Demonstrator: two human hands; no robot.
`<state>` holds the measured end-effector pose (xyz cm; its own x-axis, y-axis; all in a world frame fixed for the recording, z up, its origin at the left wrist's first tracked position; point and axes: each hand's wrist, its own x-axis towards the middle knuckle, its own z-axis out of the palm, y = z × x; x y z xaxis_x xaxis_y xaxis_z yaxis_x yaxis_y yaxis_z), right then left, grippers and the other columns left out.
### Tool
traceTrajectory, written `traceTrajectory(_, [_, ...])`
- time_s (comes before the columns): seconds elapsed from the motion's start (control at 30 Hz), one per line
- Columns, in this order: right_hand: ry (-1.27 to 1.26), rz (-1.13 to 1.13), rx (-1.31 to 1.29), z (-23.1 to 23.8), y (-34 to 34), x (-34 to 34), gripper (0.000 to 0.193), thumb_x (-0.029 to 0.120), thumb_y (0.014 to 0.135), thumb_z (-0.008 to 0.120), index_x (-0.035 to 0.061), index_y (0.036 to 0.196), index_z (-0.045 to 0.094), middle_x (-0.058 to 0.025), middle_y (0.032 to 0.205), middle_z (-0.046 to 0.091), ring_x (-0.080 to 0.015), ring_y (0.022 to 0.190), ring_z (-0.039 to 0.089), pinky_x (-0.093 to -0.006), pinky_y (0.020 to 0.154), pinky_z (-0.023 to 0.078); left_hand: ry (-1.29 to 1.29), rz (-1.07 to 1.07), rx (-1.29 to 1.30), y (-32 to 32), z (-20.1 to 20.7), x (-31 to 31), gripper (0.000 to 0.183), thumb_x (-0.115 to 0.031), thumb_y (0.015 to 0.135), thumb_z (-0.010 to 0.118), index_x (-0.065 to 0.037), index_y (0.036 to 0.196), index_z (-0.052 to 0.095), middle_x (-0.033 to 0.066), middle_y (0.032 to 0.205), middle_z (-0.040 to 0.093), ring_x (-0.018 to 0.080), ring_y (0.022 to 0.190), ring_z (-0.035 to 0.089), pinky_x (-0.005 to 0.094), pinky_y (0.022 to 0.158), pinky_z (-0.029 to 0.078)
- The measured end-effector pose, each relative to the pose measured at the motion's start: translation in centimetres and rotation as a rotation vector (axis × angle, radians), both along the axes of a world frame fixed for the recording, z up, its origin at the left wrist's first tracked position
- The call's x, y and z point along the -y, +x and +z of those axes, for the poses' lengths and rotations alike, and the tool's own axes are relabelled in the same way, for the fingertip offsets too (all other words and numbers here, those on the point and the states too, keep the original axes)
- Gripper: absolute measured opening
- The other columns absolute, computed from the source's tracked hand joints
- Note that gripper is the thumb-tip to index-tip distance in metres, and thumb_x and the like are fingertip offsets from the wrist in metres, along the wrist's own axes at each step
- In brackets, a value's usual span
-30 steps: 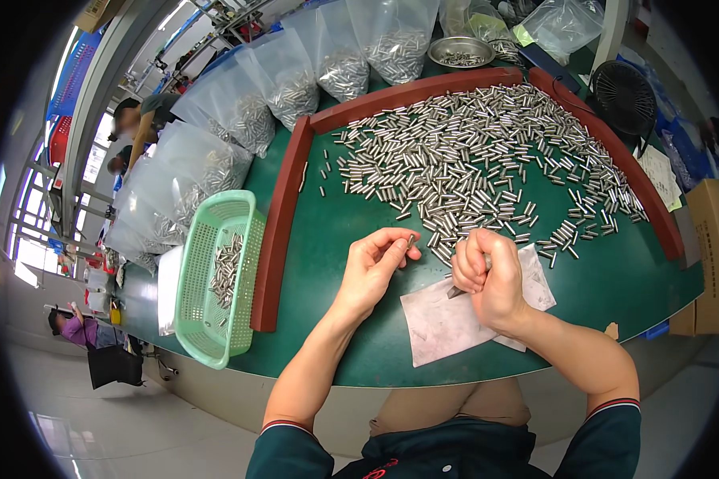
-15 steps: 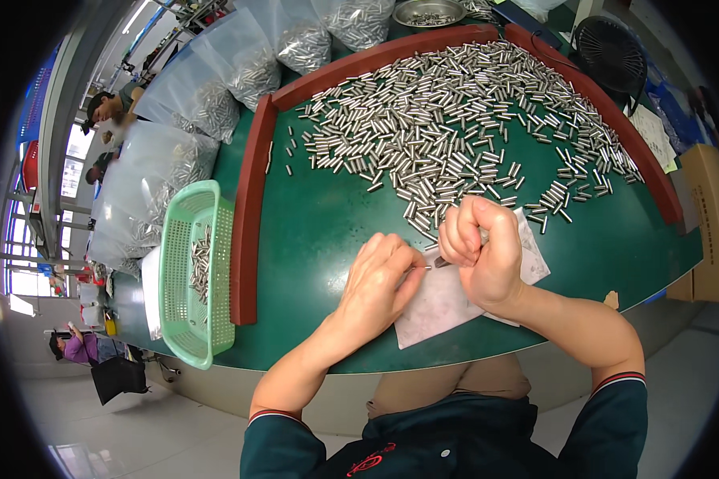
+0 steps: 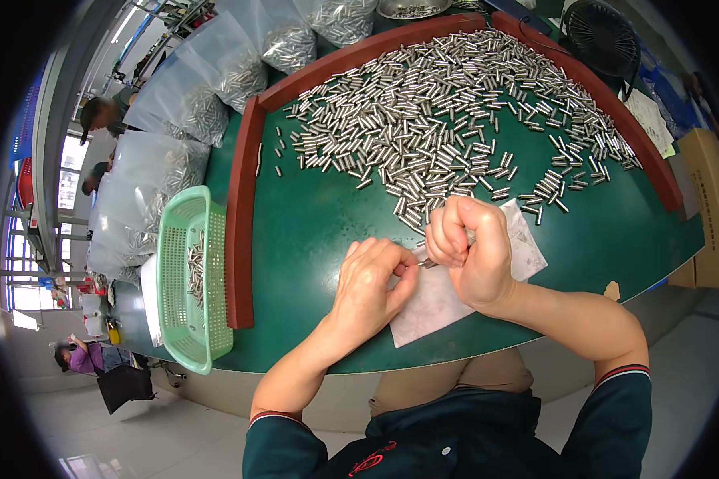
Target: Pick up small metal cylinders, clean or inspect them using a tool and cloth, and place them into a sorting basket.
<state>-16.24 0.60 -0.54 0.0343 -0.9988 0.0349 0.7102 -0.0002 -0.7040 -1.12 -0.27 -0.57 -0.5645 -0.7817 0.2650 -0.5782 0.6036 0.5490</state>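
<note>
Head view: The left hand [image 3: 369,283] has its fingers pinched on a small metal pin [image 3: 421,264] above a pale sheet [image 3: 425,310]. The right hand [image 3: 475,251] is closed around a dark piece [image 3: 431,262]. Both forearms cross the front edge of the counter [image 3: 295,231]. Red rails [image 3: 242,215] border the loose pins [image 3: 407,132]; open surface separates left rail and left hand.

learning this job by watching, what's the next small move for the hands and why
Perhaps turn the small silver cylindrical metal pin slightly: the bare left hand pinches it close to the dark piece gripped in the curled bare right hand, over the smudged white sheet. That would likely bring another side to face the piece; whether they touch is unclear.
</note>
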Motion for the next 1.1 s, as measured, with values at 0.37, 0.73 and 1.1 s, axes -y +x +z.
traceTrajectory(0.37, [0.001,0.015,-0.01,0.0,0.0,0.1,0.033,0.017,0.083,0.034,0.0072,0.052,0.029,-0.0005,0.048,0.032,-0.0076,0.044,0.026,-0.0233,0.042,0.023,0.008,0.01,-0.004,0.0,-0.2,-0.3,0.009,0.0,0.065,0.064,-0.004,0.067,0.056,0.0039,0.06,0.053,0.0183,0.053,0.046,0.0297,0.054,0.036])
traceTrajectory(0.73, [-0.133,-0.065,-0.235,0.0,1.3,-0.5,0.034,0.017,0.084,0.034,0.0079,0.052,0.03,-0.0007,0.047,0.029,-0.0094,0.045,0.024,-0.0244,0.045,0.023,0.021,-0.018,-0.016,-0.2,0.3,0.1,0.008,0.0,0.065,0.063,-0.002,0.068,0.056,0.0056,0.06,0.051,0.0217,0.055,0.047,0.0318,0.054,0.036])
traceTrajectory(1.1, [-0.047,-0.024,-0.167,0.0,0.9,-0.2,0.035,0.02,0.086,0.034,0.0081,0.053,0.031,-0.0007,0.045,0.03,-0.0086,0.042,0.023,-0.024,0.04,0.02,0.14,-0.044,-0.038,0.4,0.8,0.4,0.013,-0.004,0.067,0.064,-0.004,0.075,0.054,0.0084,0.071,0.052,0.0254,0.064,0.049,0.0334,0.061,0.039])
